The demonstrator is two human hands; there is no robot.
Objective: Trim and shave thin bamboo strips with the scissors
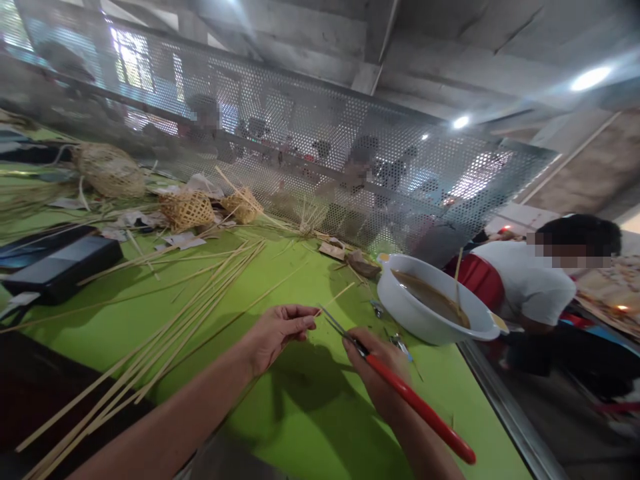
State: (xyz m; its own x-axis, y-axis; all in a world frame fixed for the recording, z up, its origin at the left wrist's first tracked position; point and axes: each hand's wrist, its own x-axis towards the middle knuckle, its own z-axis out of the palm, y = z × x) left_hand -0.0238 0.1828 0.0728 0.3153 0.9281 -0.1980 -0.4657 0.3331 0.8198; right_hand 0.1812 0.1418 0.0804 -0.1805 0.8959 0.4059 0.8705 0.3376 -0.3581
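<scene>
Green table (320, 427) (strewn with bamboo strips (165, 320)), mesh screen (310, 147) behind

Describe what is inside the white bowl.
The bowl holds murky brown liquid with a thin strip standing in it. Anything beneath the liquid's surface is hidden.

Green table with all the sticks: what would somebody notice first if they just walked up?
Probably the red-handled pliers in the right hand at the bottom middle, their tips aimed at a thin strip pinched by the left hand. Next, the white bowl of brown liquid on the right of the green table, and the long bamboo strips fanned out on the left.
</scene>
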